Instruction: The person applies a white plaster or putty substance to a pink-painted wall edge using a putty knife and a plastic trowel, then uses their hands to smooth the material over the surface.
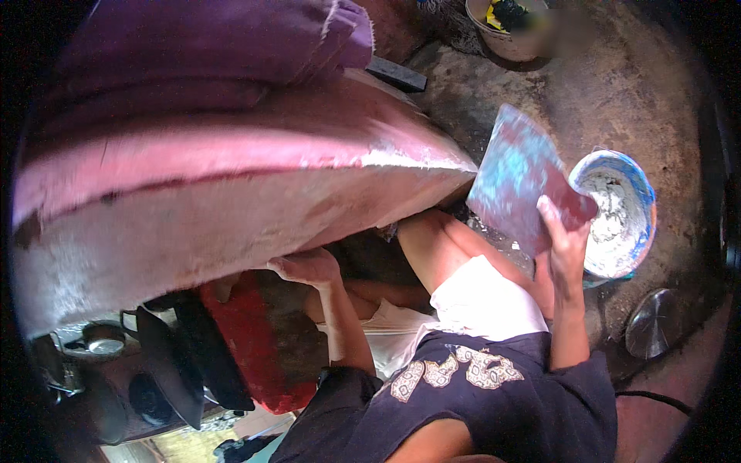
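My right hand [567,238] grips the narrow corner of a flat dark red board [513,181], thumb on its upper face. Pale blue and whitish smears cover much of the board, which is slightly blurred. Just right of that hand stands a round bucket [647,202] containing a thick white paste [610,220]. On the left, my left hand [309,268] rests against the lower edge of a large pink-and-grey slab-like surface [255,208]. Its fingers look stretched out, though the tips are partly hidden by that edge.
Purple cloth [224,46] lies over the slab's far part. A round metal lid [651,324] lies on the stained floor [648,92] at right. Another bucket [505,45] stands at the far side. Several dark pans [170,355] and a red object [247,339] are at lower left.
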Action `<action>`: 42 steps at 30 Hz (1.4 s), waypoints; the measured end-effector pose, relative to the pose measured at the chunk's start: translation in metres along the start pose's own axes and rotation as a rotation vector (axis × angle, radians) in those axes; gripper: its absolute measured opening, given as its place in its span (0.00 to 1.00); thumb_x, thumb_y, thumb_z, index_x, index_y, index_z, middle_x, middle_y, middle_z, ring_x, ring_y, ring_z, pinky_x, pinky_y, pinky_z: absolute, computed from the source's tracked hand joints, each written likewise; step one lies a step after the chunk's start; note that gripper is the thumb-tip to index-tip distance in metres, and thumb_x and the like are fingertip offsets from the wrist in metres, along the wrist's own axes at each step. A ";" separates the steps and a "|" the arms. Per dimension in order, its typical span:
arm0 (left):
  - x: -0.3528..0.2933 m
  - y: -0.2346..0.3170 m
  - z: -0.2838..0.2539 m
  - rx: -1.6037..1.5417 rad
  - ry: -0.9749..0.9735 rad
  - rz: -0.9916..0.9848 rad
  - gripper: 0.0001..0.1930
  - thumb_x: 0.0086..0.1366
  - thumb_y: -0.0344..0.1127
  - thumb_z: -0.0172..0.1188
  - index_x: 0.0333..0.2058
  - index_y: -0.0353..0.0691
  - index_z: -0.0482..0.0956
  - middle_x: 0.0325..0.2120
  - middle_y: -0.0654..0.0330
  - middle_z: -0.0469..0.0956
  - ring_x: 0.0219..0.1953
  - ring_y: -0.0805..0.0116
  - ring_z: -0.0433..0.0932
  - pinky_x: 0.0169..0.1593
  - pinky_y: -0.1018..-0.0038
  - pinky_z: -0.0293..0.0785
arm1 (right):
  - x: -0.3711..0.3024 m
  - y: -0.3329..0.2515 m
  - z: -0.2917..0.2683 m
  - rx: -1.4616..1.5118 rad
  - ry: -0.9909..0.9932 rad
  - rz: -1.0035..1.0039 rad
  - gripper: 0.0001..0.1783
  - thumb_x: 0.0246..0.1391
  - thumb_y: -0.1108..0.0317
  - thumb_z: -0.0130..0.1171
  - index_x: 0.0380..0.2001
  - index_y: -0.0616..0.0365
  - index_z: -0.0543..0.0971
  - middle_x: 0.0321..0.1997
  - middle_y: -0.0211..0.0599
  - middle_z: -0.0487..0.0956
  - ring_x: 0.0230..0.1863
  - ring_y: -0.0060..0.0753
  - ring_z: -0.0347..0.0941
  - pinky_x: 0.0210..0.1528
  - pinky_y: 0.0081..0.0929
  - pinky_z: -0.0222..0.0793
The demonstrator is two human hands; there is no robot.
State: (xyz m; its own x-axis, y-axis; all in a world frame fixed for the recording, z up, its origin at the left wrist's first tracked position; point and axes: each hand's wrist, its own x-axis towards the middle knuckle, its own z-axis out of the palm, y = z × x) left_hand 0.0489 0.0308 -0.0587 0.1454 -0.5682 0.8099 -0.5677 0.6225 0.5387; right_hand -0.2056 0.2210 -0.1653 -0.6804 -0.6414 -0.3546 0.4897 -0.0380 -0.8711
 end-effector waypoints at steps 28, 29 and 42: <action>-0.007 0.016 0.018 -0.052 0.198 -0.355 0.46 0.64 0.73 0.29 0.63 0.37 0.58 0.59 0.46 0.63 0.55 0.53 0.70 0.53 0.53 0.72 | -0.010 0.067 0.060 -0.644 -0.367 -0.630 0.34 0.39 0.67 0.67 0.56 0.46 0.78 0.59 0.34 0.77 0.64 0.45 0.66 0.69 0.57 0.44; -0.008 0.015 0.018 -0.053 0.208 -0.353 0.45 0.65 0.73 0.30 0.63 0.37 0.58 0.59 0.46 0.63 0.55 0.53 0.70 0.53 0.54 0.72 | -0.011 0.066 0.061 -0.634 -0.369 -0.625 0.34 0.39 0.67 0.68 0.57 0.45 0.78 0.59 0.33 0.77 0.64 0.45 0.66 0.69 0.57 0.43; -0.014 0.019 0.029 -0.142 0.089 -0.387 0.50 0.60 0.77 0.38 0.69 0.44 0.49 0.65 0.48 0.51 0.67 0.48 0.56 0.66 0.48 0.58 | -0.007 0.015 0.061 -0.510 -0.398 -0.660 0.30 0.46 0.51 0.65 0.54 0.42 0.80 0.57 0.32 0.79 0.63 0.43 0.66 0.71 0.58 0.35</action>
State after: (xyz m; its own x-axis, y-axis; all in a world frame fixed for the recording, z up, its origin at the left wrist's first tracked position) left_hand 0.0132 0.0350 -0.0666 0.3993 -0.7299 0.5548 -0.3412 0.4434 0.8289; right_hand -0.1602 0.1778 -0.1548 -0.4519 -0.8296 0.3279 -0.2949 -0.2080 -0.9326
